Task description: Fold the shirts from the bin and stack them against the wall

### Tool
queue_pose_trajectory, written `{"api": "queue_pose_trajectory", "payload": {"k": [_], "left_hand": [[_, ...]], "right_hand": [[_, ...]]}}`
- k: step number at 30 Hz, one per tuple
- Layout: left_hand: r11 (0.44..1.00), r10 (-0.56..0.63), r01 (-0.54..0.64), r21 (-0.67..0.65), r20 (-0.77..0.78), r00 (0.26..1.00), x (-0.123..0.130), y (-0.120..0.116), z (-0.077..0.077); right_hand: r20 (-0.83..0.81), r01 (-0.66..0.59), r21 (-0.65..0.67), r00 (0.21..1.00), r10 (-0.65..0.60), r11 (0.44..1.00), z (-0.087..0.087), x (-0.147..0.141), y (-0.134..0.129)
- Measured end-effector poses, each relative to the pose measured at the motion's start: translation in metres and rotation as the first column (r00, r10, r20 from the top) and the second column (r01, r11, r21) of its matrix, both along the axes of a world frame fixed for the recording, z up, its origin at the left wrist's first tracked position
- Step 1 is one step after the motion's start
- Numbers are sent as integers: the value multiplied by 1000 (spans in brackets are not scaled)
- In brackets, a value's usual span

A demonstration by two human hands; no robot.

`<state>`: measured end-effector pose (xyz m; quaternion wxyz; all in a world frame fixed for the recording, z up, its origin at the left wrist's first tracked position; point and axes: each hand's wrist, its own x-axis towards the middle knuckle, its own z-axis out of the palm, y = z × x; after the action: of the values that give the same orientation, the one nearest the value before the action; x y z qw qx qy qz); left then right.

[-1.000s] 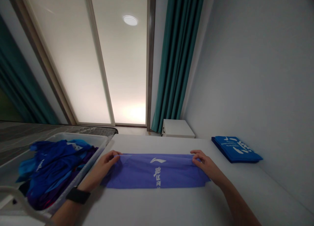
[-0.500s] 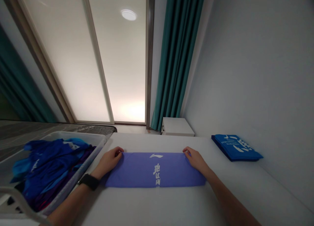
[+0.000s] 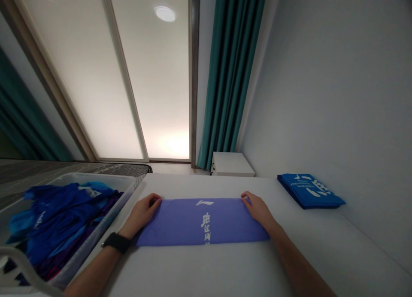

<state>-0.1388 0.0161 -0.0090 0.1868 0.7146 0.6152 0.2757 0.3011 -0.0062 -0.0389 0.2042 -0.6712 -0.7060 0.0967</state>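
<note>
A purple T-shirt [image 3: 180, 224], folded into a wide flat band, lies on the white table. A white logo and white lettering run down its middle. My left hand [image 3: 146, 209], with a black watch on the wrist, has its fingers closed on the shirt's far left corner. At the far right corner my right hand [image 3: 255, 207] pinches the cloth between thumb and fingers. Both forearms reach in from the near side, one at each end of the shirt.
To the left stands a white plastic basket [image 3: 128, 185] with a curved handle, heaped with blue and purple clothes [image 3: 64, 219]. Folded blue clothing [image 3: 310, 192] with white print lies at the right by the wall. Beyond the table [image 3: 193, 271] is a small white cabinet [image 3: 232, 164].
The view has shifted slightly. Both hands keep their hold on the shirt's far corners, and the shirt lies almost as before.
</note>
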Motion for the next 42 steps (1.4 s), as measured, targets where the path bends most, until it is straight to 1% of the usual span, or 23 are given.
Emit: {"api": "queue_pose_trajectory", "payload": {"k": [2,5,10,13,16,19,23,25,27,29,30,32,35,37,40,42], "left_hand": [[1000,1,-1,1,0,1000,0,1,-1],[1000,13,-13,3,-25,1000,1,2,-3],[1000,10,-12,-13,-122,993,3,2,-2],[999,2,-9,-41,-171,985,2,0,2],[995,-46,30,-90,-180,983,-1,-3,4],[994,-65,46,-99,-194,979,-3,-5,4],[998,-42,29,-53,-260,965,-3,-5,3],[999,-32,37,10,-323,946,-1,-6,5],[993,-1,47,108,-392,920,3,-9,7],[976,20,77,204,-437,899,11,-12,11],[966,10,108,235,-450,893,17,-15,13],[947,-62,200,253,-467,882,32,-18,17],[921,-187,324,216,-486,854,60,-18,18],[912,-225,360,197,-492,841,77,-14,16],[914,-255,374,156,-495,831,95,-7,14],[914,-276,384,132,-492,825,102,-3,13]], "right_hand": [[12,14,-2,1000,-14,1000,-1,1,1],[30,4,10,1000,-4,1000,-3,2,3],[88,16,30,996,-18,999,-2,2,4],[119,27,11,993,-28,1000,2,1,2],[112,19,-23,994,-17,1000,4,2,-5],[101,1,-60,995,6,998,4,4,-11],[118,3,-49,993,3,999,8,3,-16],[177,7,1,984,-7,1000,14,-1,-17],[267,14,80,963,-35,997,21,-10,-19],[331,2,142,942,-50,990,30,-25,-22],[340,-18,153,940,-36,988,33,-34,-24],[331,-77,148,943,24,986,37,-56,-28],[310,-178,140,942,128,974,34,-87,-34],[300,-213,127,939,167,969,28,-100,-37],[289,-221,105,940,183,969,19,-106,-38],[285,-217,100,941,181,971,17,-104,-37]]}}
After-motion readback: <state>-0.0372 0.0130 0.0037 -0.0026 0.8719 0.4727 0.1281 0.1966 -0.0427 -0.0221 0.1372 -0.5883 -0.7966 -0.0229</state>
